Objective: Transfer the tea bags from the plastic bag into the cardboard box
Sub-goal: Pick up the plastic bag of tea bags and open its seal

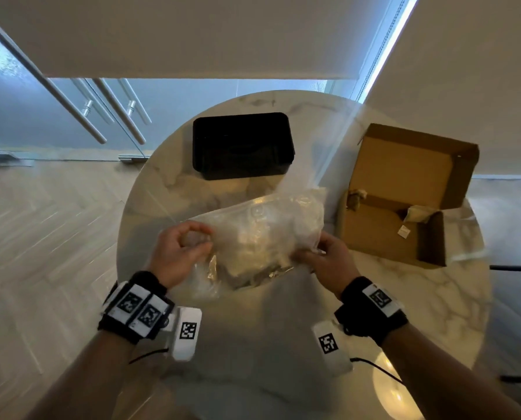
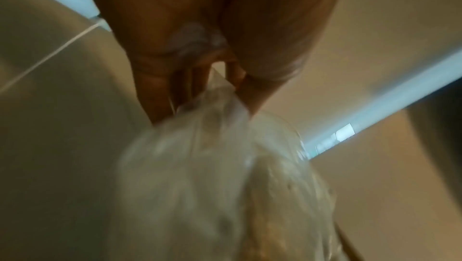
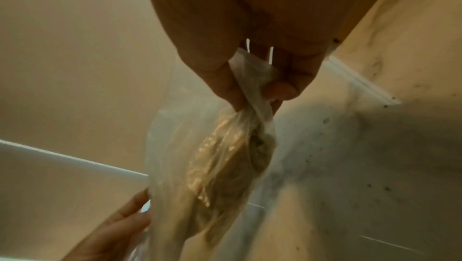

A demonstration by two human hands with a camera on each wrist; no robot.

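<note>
A clear plastic bag [image 1: 259, 237] with pale tea bags inside is held above the round marble table [image 1: 283, 328], stretched between both hands. My left hand [image 1: 186, 247] pinches the bag's left end; in the left wrist view the left hand [image 2: 200, 91] grips bunched plastic of the bag [image 2: 225, 186]. My right hand [image 1: 322, 259] pinches the right end, and in the right wrist view the right hand [image 3: 252, 95] holds twisted plastic of the bag [image 3: 212, 166]. The open cardboard box [image 1: 404, 201] stands to the right, lid up, with a tea bag [image 1: 416, 213] inside.
A black plastic container [image 1: 242, 145] sits at the table's far side, behind the bag. Wooden floor lies to the left, a glass railing beyond. The table edge curves close behind the box on the right.
</note>
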